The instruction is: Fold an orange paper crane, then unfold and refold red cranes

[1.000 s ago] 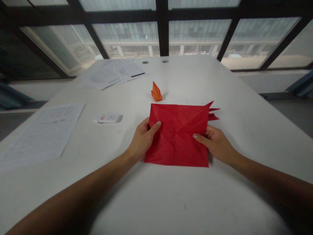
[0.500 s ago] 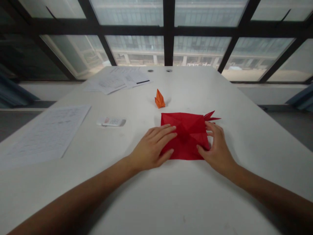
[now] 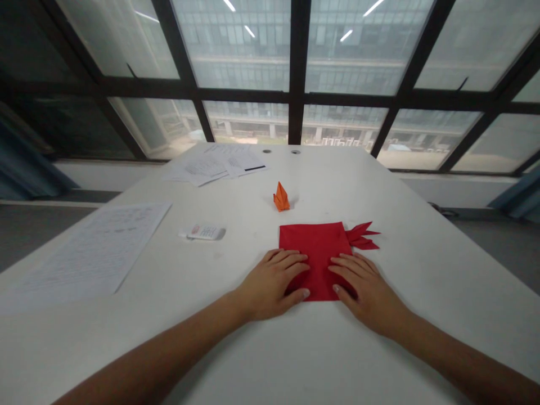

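A square of red paper (image 3: 316, 242) lies on the white table in front of me. My left hand (image 3: 276, 284) rests flat on its left side, fingers stretched out. On the right side lies my right hand (image 3: 365, 287), also spread with its fingertips on the paper. A red folded paper piece with several pointed tips (image 3: 363, 236) sticks out by the upper right edge; whether it joins the square I cannot tell. Beyond the paper stands a small orange origami figure (image 3: 281, 198), touched by neither hand.
Left of the paper lies a small white-and-grey packaged item (image 3: 206, 232). A printed sheet (image 3: 101, 247) sits at the left table edge, with more printed papers (image 3: 215, 166) at the back left. Dark-framed windows (image 3: 297, 73) rise behind the table (image 3: 270, 360).
My right hand has moved from curling around the paper's right edge to lying flat on it. The red surface now looks smoother, and more of the pointed piece shows. The view has tilted up.
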`<state>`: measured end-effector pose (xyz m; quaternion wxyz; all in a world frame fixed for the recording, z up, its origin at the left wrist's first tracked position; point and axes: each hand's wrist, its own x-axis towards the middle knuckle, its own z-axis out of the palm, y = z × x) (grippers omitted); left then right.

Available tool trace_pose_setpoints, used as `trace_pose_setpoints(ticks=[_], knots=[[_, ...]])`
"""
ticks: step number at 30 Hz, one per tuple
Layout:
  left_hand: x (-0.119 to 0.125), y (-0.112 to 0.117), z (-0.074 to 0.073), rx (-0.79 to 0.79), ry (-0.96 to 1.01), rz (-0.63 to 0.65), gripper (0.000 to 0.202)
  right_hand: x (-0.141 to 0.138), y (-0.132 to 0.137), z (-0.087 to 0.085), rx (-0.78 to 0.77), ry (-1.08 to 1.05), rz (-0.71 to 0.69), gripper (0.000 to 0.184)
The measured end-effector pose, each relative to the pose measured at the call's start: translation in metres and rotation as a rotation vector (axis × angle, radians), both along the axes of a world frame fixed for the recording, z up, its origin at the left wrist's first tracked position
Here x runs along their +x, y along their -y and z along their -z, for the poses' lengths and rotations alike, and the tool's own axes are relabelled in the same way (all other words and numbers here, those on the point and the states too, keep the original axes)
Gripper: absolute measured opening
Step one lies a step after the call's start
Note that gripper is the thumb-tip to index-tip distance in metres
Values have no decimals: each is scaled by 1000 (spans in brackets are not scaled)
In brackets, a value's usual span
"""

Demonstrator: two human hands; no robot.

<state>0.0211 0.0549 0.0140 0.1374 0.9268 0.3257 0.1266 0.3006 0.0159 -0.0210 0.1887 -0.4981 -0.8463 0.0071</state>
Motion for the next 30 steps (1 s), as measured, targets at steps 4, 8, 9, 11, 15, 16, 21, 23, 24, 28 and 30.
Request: trace_pose_setpoints(ticks=[4,8,9,11,15,16,21,23,24,28,30], knots=[[1,-1,-3,-27,24,-13,44,2,3,5,9,30,11,37],[2,-2,-5,-49,42,-39,40,2,3,8,9,4,8,38],[1,-2,-5,-54,48,-46,37,2,3,8,1,-4,6,37],[1,-1,-4,-63,58,-64,31,1,4,6,-19,-17,-1,36],[0,-1,-1,-67,60,-73,28,0,4,1,-69,-31,-17,36],[0,0,0,-67,59,-69,28,0,4,1,-81,-38,-14,35],[-2,0,-2,-78,46,-57,30,1,2,-2,-142,-106,11,34],[-3,0,-4,-82,37,-38,41,2,1,-3,-163,-143,23,36],[-4,0,-5,-83,29,-25,49,2,1,-4,-171,-162,29,36],[-9,0,-5,-74,-8,3,78,2,0,-4,-193,-251,52,35],[-11,0,-3,-65,-16,-1,84,3,-2,-1,-198,-314,81,34]])
